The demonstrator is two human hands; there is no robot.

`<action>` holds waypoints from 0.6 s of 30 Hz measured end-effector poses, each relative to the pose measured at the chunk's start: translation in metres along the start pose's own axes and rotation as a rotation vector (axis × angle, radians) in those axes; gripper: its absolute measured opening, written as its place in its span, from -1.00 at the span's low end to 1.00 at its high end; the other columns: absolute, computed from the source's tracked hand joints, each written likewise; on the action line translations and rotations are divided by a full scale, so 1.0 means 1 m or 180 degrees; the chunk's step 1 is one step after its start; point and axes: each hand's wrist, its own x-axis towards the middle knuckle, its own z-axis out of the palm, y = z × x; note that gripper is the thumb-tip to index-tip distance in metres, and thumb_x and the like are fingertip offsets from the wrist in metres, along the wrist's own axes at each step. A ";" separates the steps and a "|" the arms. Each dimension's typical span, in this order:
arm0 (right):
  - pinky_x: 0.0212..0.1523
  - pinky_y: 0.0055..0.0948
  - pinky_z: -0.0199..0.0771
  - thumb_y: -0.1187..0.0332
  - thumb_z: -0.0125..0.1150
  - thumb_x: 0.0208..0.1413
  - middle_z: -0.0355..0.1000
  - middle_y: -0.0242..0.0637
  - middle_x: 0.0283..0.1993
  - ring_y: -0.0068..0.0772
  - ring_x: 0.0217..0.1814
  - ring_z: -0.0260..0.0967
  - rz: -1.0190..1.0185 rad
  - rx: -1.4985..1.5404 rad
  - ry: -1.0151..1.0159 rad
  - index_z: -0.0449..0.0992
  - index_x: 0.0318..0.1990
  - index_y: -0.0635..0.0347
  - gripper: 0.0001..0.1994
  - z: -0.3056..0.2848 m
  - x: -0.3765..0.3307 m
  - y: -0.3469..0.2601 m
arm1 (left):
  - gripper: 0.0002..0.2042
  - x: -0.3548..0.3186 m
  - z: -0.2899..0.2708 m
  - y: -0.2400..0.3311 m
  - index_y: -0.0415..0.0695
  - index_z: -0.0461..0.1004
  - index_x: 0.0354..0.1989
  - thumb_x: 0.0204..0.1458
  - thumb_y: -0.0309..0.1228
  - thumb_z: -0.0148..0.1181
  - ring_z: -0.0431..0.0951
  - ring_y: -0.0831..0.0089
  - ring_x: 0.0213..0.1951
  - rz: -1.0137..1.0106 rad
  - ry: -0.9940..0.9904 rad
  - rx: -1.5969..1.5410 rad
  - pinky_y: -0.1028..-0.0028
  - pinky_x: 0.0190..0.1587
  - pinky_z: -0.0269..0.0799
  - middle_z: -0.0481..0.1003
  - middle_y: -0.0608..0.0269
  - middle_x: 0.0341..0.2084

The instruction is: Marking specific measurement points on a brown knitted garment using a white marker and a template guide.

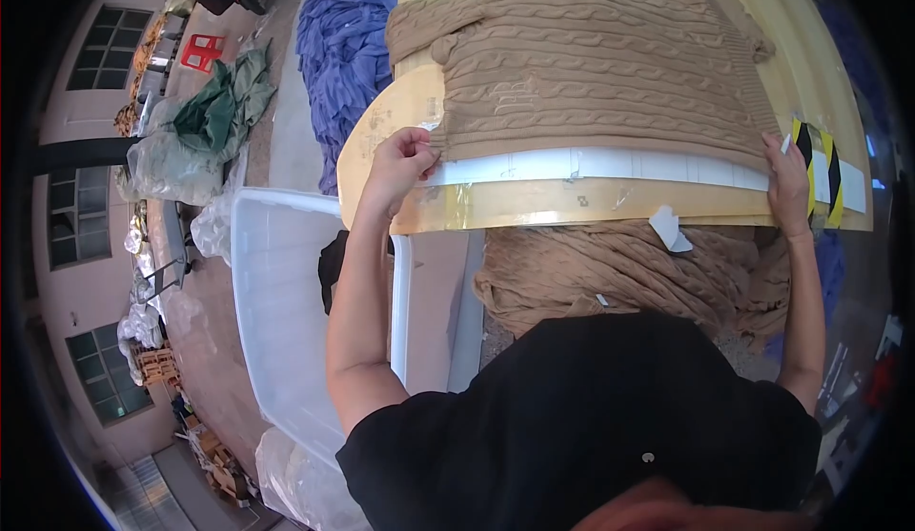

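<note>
A brown cable-knit sweater (610, 73) lies flat on the tan work table, its near edge running along a white marked strip (591, 164). My left hand (404, 164) is closed in a pinch on the sweater's near left corner. At the opposite corner my right hand (787, 176) has its fingers closed on the sweater's edge, with a small white piece (786, 144) showing by the fingertips; I cannot make out what that piece is. One sleeve (434, 28) stretches toward the far left.
Below the table's near edge (534, 209) a heap of brown knits (620, 274) lies against me, with a torn white scrap (671, 230) on it. Left stands a white plastic bin (286, 293). Purple fabric (345, 54) is piled beyond. Yellow-black tape (835, 183) marks the right end.
</note>
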 end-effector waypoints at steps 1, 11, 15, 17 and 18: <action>0.08 -0.23 0.22 0.76 -0.05 -0.23 0.39 -0.14 -0.13 -0.02 -0.06 0.29 0.0006 -0.0005 0.0001 0.36 -0.17 0.32 -0.64 0.000 -0.001 0.001 | -0.83 -0.001 -0.001 0.003 -0.16 0.35 -0.28 -0.06 -0.58 0.11 0.39 0.64 -0.55 -0.0033 0.0058 -0.0018 0.65 -0.48 0.28 0.40 0.40 -0.57; 0.05 -0.23 0.23 0.74 -0.04 -0.20 0.39 -0.13 -0.10 -0.02 -0.03 0.29 0.0024 0.0083 0.0009 0.35 -0.15 0.32 -0.64 0.001 0.000 0.008 | -0.82 0.007 0.006 -0.011 -0.22 0.34 -0.30 -0.11 -0.58 0.12 0.38 0.62 -0.57 -0.0011 0.0291 0.0052 0.60 -0.54 0.26 0.40 0.36 -0.62; 0.03 -0.33 0.27 0.74 -0.14 -0.24 0.38 -0.12 -0.13 -0.11 -0.01 0.30 0.0824 0.0669 -0.0293 0.37 -0.12 0.29 -0.58 -0.017 -0.018 0.020 | -0.84 0.021 0.019 -0.014 -0.26 0.35 -0.30 -0.10 -0.58 0.08 0.37 0.59 -0.58 0.0815 0.0526 0.1494 0.59 -0.55 0.27 0.38 0.33 -0.63; 0.03 -0.42 0.26 0.69 -0.25 -0.28 0.37 -0.20 -0.09 -0.33 -0.03 0.30 0.1216 0.1887 -0.0455 0.37 -0.08 0.28 -0.51 -0.006 -0.019 0.039 | -0.75 0.006 0.032 0.008 -0.29 0.34 -0.23 -0.15 -0.57 0.08 0.39 0.41 -0.58 0.1078 0.1413 0.2637 0.46 -0.49 0.33 0.36 0.19 -0.64; 0.04 -0.49 0.25 0.66 -0.24 -0.27 0.36 -0.25 -0.07 -0.42 -0.01 0.28 0.1185 0.2393 -0.0691 0.36 -0.08 0.30 -0.53 -0.006 -0.009 0.046 | -0.74 0.002 0.031 0.006 -0.30 0.33 -0.19 -0.12 -0.57 0.06 0.38 0.42 -0.55 0.1334 0.1739 0.2433 0.46 -0.49 0.32 0.39 0.17 -0.54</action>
